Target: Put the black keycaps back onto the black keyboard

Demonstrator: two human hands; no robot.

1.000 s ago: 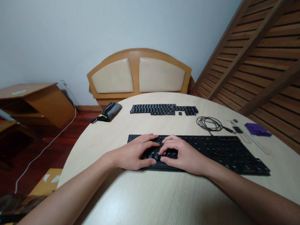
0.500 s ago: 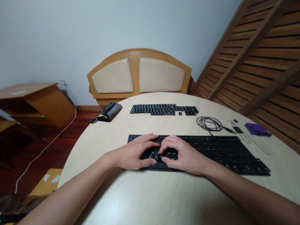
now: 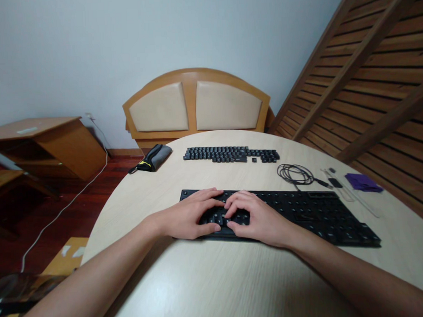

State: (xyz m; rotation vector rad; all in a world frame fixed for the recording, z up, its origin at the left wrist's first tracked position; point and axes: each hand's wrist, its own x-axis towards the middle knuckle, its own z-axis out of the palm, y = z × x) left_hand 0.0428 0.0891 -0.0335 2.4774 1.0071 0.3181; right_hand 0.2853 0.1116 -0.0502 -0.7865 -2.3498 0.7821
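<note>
Left hand [image 3: 191,218] and right hand [image 3: 258,218] rest side by side on bare keyboard frame [image 3: 305,213], fingers curled, seemingly pressing a keycap; press straight down, evenly.

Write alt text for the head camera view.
Both hands, left hand and right hand, press on the left part of a black keyboard base on a round table. Behind lie rows of loose keycaps and a coiled cable.
</note>
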